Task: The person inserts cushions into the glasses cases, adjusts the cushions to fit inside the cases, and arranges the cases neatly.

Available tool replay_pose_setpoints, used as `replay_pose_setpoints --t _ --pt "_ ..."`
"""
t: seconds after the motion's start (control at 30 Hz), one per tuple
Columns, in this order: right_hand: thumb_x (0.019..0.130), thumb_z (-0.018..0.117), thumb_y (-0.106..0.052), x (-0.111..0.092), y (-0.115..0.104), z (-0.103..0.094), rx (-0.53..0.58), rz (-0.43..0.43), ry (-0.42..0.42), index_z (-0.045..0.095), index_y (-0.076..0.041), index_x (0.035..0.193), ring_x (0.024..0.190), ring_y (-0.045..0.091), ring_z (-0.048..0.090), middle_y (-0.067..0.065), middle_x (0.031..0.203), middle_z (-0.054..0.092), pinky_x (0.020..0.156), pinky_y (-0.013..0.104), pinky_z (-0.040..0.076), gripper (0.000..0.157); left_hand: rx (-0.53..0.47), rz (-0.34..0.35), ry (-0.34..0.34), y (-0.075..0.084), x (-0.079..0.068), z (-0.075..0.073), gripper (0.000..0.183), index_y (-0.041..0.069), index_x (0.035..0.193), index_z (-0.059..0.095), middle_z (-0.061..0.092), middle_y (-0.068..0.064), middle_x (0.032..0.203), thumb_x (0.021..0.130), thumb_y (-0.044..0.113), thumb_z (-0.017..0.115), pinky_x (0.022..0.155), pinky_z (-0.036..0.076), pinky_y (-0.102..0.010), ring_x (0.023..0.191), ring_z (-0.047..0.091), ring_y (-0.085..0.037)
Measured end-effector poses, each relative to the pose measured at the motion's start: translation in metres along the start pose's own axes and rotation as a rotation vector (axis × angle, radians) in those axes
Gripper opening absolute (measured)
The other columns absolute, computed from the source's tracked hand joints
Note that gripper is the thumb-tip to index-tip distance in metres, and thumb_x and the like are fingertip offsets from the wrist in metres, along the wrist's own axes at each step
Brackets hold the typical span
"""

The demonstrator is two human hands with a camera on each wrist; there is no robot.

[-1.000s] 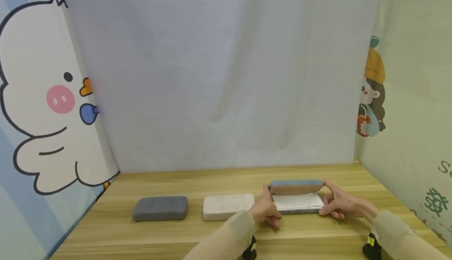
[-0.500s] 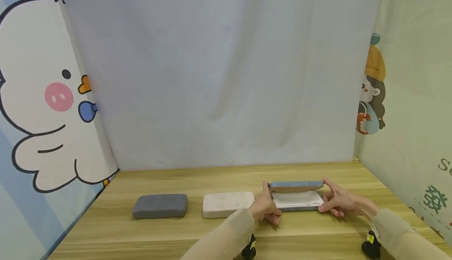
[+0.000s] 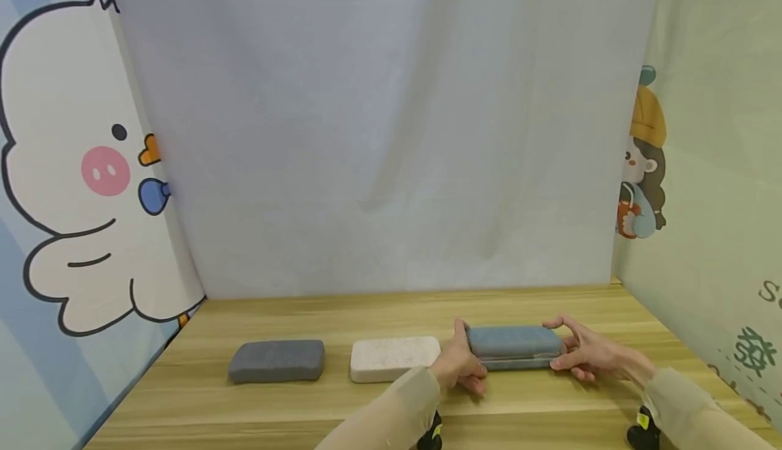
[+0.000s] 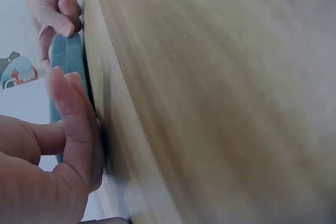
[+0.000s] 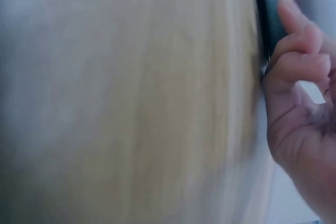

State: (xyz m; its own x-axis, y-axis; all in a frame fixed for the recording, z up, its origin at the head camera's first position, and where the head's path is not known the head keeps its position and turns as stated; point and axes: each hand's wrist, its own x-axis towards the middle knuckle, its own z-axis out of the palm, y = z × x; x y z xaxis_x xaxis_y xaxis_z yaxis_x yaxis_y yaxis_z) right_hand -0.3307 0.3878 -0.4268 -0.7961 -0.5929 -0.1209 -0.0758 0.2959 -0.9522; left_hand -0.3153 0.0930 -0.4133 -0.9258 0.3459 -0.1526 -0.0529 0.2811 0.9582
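A blue glasses case lies on the wooden table, its lid down over the base with a thin pale line along the front seam. My left hand grips the case's left end, index finger at the back corner and thumb near the front. At the opposite end, my right hand holds the case between the thumb at the front corner and the index finger by the upper back corner. The left wrist view shows left fingers along the case's edge. Both hands hide the ends of the case.
A white case sits just left of my left hand, and a dark grey case lies further left on the table. Behind the table hangs a pale grey curtain. Printed walls stand at both sides.
The blue case's lid, earlier raised and showing a silvery white inside, has come down toward me over the base. My hands stay at its two ends.
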Motion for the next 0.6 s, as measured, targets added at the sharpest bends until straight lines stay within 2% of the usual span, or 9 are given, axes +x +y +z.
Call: replay_pose_setpoints --t 0.1,0.2,0.3,0.43,0.53,0.6 --pt "0.094 0.058 -0.004 -0.001 -0.001 0.000 -0.005 -0.001 0.003 0.007 0.004 0.142 0.048 0.003 0.049 -0.002 0.072 0.053 0.044 0.017 0.045 0.071 0.013 0.014 -0.004 0.000 0.001 0.000 0.068 0.009 0.130 0.030 0.056 -0.031 0.073 0.079 -0.020 0.063 0.040 0.054 -0.031 0.046 0.064 -0.034" --pt "0.094 0.059 -0.004 -0.002 -0.002 0.002 -0.017 -0.019 0.012 0.008 0.007 0.141 0.048 0.005 0.051 0.000 0.072 0.053 0.043 0.017 0.045 0.070 0.041 0.028 0.013 -0.001 0.002 0.001 0.064 0.009 0.126 0.032 0.054 -0.032 0.075 0.078 -0.019 0.064 0.041 0.055 -0.033 0.054 0.067 -0.041" --pt "0.093 0.061 -0.004 -0.004 -0.004 0.004 -0.043 -0.021 0.023 0.010 0.008 0.140 0.048 0.007 0.052 0.003 0.072 0.054 0.043 0.018 0.045 0.070 0.064 0.027 0.028 -0.002 0.003 0.003 0.065 0.009 0.127 0.032 0.055 -0.034 0.079 0.078 -0.018 0.066 0.040 0.054 -0.032 0.049 0.066 -0.038" --pt "0.091 0.065 -0.008 -0.006 -0.014 0.005 -0.170 -0.001 0.050 0.017 0.008 0.141 0.046 0.006 0.049 0.003 0.072 0.054 0.041 0.019 0.044 0.071 0.062 0.030 0.027 -0.002 0.001 0.003 0.072 0.008 0.133 0.029 0.055 -0.034 0.081 0.077 -0.020 0.065 0.040 0.054 -0.032 0.046 0.064 -0.035" --pt "0.089 0.068 -0.012 -0.006 -0.029 0.005 -0.299 -0.006 0.100 0.023 0.011 0.141 0.041 0.003 0.042 0.003 0.070 0.054 0.037 0.021 0.041 0.072 0.067 0.049 0.001 0.002 -0.004 -0.003 0.074 0.008 0.135 0.028 0.058 -0.034 0.077 0.075 -0.019 0.063 0.042 0.055 -0.034 0.046 0.064 -0.034" --pt "0.090 0.067 -0.014 -0.003 -0.044 0.009 -0.355 -0.019 0.154 0.026 0.012 0.141 0.040 0.004 0.039 0.006 0.069 0.054 0.036 0.023 0.041 0.071 0.093 0.072 -0.015 0.007 -0.009 -0.010 0.068 0.008 0.135 0.029 0.061 -0.030 0.076 0.081 -0.011 0.065 0.044 0.056 -0.035 0.044 0.063 -0.030"
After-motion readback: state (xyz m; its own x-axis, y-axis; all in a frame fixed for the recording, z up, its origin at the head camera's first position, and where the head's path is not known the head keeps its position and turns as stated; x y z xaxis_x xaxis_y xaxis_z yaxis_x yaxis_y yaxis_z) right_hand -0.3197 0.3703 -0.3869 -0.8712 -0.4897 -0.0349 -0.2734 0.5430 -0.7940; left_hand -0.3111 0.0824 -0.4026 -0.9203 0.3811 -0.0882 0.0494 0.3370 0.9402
